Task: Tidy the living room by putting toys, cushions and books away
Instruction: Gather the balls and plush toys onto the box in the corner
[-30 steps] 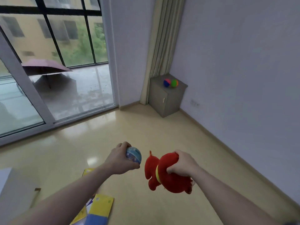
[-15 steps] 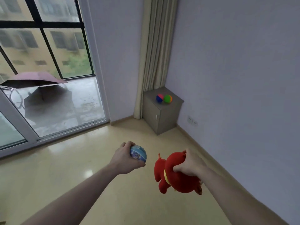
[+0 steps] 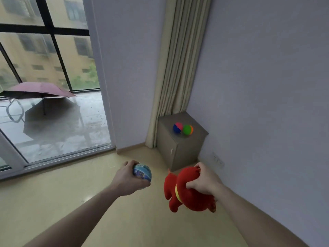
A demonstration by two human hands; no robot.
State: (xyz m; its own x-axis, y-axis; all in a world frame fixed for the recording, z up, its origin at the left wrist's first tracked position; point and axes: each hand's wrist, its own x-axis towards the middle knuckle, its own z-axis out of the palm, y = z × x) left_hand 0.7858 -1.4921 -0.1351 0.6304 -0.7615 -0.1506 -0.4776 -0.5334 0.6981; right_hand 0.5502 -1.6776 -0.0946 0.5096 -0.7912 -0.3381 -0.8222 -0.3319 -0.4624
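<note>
My left hand (image 3: 127,180) grips a small blue patterned ball (image 3: 142,172), held out at waist height over the floor. My right hand (image 3: 204,180) clutches a red plush toy (image 3: 185,196) with a yellow collar by its back; the toy hangs below my fingers. Ahead in the corner stands a low grey cabinet (image 3: 178,148). On its top lie two small balls side by side: a pink and blue ball (image 3: 177,127) and a green and orange ball (image 3: 187,129).
A beige curtain (image 3: 174,68) hangs in the corner behind the cabinet. The white wall (image 3: 267,104) runs along the right, with a socket (image 3: 218,160) low down. Glass doors (image 3: 49,104) on the left show a balcony with an open umbrella. Pale wooden floor lies between me and the cabinet.
The view has lifted and closed in on the corner cabinet, which now looks larger. The books on the floor have left the view. Both hands keep their hold on the ball and plush.
</note>
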